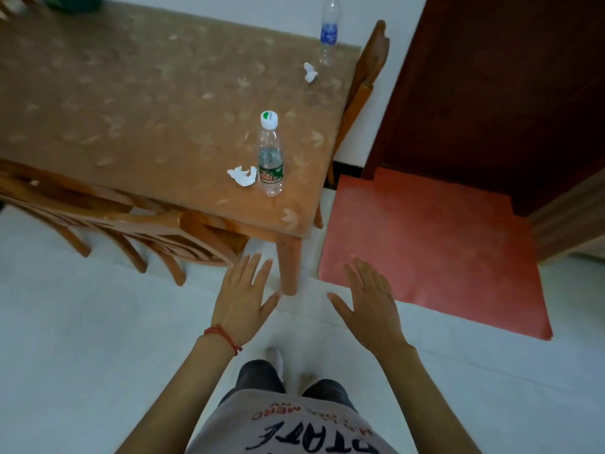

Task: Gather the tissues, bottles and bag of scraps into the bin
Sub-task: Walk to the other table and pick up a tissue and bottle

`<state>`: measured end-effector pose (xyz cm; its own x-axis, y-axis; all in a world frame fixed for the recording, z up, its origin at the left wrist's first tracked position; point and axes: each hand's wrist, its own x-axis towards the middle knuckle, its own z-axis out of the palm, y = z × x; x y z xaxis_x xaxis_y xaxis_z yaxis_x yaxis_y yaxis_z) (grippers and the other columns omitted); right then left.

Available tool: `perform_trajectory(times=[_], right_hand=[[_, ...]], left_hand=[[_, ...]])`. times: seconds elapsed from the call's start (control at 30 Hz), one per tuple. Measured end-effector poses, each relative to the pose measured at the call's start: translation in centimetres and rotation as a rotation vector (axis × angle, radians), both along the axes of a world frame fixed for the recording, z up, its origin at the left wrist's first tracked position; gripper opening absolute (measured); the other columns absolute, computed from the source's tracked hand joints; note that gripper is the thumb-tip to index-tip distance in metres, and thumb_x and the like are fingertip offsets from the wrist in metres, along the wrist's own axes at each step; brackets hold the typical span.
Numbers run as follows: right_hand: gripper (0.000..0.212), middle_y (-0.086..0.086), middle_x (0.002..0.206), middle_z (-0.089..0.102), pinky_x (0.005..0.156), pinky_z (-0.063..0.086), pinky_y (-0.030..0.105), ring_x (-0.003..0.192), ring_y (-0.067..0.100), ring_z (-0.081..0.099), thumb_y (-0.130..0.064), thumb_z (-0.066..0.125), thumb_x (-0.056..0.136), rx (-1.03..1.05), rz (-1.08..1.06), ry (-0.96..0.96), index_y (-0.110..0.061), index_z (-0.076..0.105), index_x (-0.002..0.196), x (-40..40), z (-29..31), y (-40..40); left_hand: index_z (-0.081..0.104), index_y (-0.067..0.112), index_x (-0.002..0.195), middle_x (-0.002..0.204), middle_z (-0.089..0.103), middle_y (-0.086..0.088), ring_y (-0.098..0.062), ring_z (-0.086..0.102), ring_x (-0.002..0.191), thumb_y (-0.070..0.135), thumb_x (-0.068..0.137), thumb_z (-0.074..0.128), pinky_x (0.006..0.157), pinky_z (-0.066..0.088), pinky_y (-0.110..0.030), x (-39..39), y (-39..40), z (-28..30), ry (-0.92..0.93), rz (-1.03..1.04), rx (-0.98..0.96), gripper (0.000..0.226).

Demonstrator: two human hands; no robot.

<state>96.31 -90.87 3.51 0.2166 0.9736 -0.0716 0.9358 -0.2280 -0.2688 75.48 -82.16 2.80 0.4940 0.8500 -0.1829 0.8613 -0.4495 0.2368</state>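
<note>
A clear bottle with a green label and white cap (270, 158) stands near the table's right front corner. A crumpled white tissue (243, 175) lies just left of it. Farther back, a second tissue (310, 72) lies beside a clear bottle with a blue label (328, 34) at the far right edge. My left hand (244, 298) and my right hand (370, 301) hover flat over the floor below the table corner, fingers spread, holding nothing. No bin or bag of scraps shows in view.
The wooden table (131, 103) has a brown leaf-patterned cover. A wooden chair (124, 224) is tucked at its front left, another chair (366, 80) at its right end. A red mat (425, 250) lies before a dark wooden door (507, 93). The floor is pale tile.
</note>
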Motion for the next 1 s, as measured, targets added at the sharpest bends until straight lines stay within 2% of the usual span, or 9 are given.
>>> perform_trajectory(times=[0.13, 0.27, 0.37, 0.5, 0.63, 0.7, 0.77, 0.9, 1.0], right_hand=[[0.062, 0.014, 0.139, 0.047, 0.103, 0.033, 0.046, 0.126, 0.033, 0.045, -0.054, 0.032, 0.087, -0.011, 0.024, 0.03, -0.012, 0.045, 0.131, 0.2, 0.1, 2.9], [0.068, 0.016, 0.139, 0.046, 0.103, 0.031, 0.045, 0.126, 0.034, 0.045, -0.058, 0.023, 0.088, -0.007, 0.035, 0.046, -0.011, 0.046, 0.13, 0.4, 0.0, 6.9], [0.068, 0.016, 0.142, 0.041, 0.107, 0.032, 0.049, 0.13, 0.035, 0.04, -0.055, 0.026, 0.084, 0.003, 0.015, 0.098, -0.01, 0.042, 0.133, 0.2, 0.0, 10.5], [0.07, 0.011, 0.146, 0.035, 0.109, 0.03, 0.046, 0.133, 0.031, 0.035, -0.058, 0.028, 0.084, 0.039, 0.024, 0.133, -0.014, 0.033, 0.139, -0.1, 0.7, 15.4], [0.065, 0.01, 0.145, 0.039, 0.108, 0.031, 0.046, 0.132, 0.028, 0.037, -0.057, 0.029, 0.087, 0.073, 0.021, 0.083, -0.014, 0.039, 0.136, -0.3, 1.0, 19.4], [0.065, 0.008, 0.146, 0.038, 0.108, 0.029, 0.044, 0.133, 0.027, 0.036, -0.057, 0.028, 0.087, 0.076, 0.019, 0.088, -0.016, 0.04, 0.136, -0.4, 1.0, 21.1], [0.065, 0.006, 0.148, 0.035, 0.109, 0.025, 0.041, 0.135, 0.025, 0.034, -0.057, 0.029, 0.087, 0.092, 0.015, 0.094, -0.017, 0.038, 0.137, -0.6, 1.2, 22.5], [0.064, -0.003, 0.152, 0.025, 0.11, 0.021, 0.036, 0.138, 0.018, 0.026, -0.05, 0.049, 0.088, 0.08, -0.04, 0.286, -0.022, 0.029, 0.142, -1.2, 1.7, 25.1], [0.07, -0.001, 0.148, 0.032, 0.103, 0.028, 0.027, 0.133, 0.017, 0.033, -0.041, 0.063, 0.083, 0.134, -0.134, 0.512, -0.023, 0.029, 0.141, -1.6, 1.6, 27.3]], left_hand=[[0.045, 0.007, 0.127, 0.13, 0.053, -0.021, -0.038, 0.049, 0.122, 0.054, 0.092, 0.016, 0.096, 0.043, -0.056, 0.1, 2.3, 0.1, -0.024, 0.024, 0.022, 0.065], [0.047, 0.007, 0.128, 0.132, 0.052, -0.02, -0.038, 0.048, 0.122, 0.05, 0.088, 0.029, 0.097, 0.04, -0.056, 0.3, 6.0, 0.0, -0.041, 0.018, 0.059, 0.061], [0.047, 0.007, 0.129, 0.132, 0.052, -0.019, -0.038, 0.048, 0.122, 0.054, 0.092, 0.015, 0.098, 0.036, -0.053, 0.4, 9.6, 0.2, -0.034, 0.011, 0.069, 0.068], [0.048, 0.006, 0.128, 0.129, 0.055, -0.02, -0.039, 0.05, 0.12, 0.056, 0.092, 0.007, 0.096, 0.038, -0.055, 0.4, 14.8, 0.8, -0.021, 0.003, 0.069, 0.073], [0.048, 0.005, 0.127, 0.13, 0.055, -0.019, -0.037, 0.049, 0.122, 0.056, 0.092, 0.007, 0.096, 0.039, -0.054, 0.2, 18.9, 1.1, -0.015, -0.001, 0.079, 0.075], [0.047, 0.005, 0.129, 0.13, 0.054, -0.019, -0.037, 0.048, 0.123, 0.055, 0.092, 0.01, 0.098, 0.037, -0.054, 0.0, 20.5, 0.9, -0.031, -0.007, 0.08, 0.073], [0.045, 0.004, 0.13, 0.133, 0.051, -0.02, -0.038, 0.045, 0.125, 0.052, 0.09, 0.022, 0.1, 0.035, -0.055, -0.2, 21.8, 0.7, -0.064, 0.002, 0.064, 0.067], [0.043, 0.004, 0.131, 0.135, 0.048, -0.02, -0.039, 0.042, 0.127, 0.047, 0.086, 0.03, 0.101, 0.034, -0.055, -0.3, 23.5, 0.5, -0.112, 0.052, 0.038, 0.063], [0.045, 0.003, 0.13, 0.134, 0.05, -0.02, -0.039, 0.043, 0.127, 0.047, 0.085, 0.03, 0.102, 0.032, -0.054, -0.4, 24.1, 0.3, -0.098, 0.088, 0.032, 0.064]])
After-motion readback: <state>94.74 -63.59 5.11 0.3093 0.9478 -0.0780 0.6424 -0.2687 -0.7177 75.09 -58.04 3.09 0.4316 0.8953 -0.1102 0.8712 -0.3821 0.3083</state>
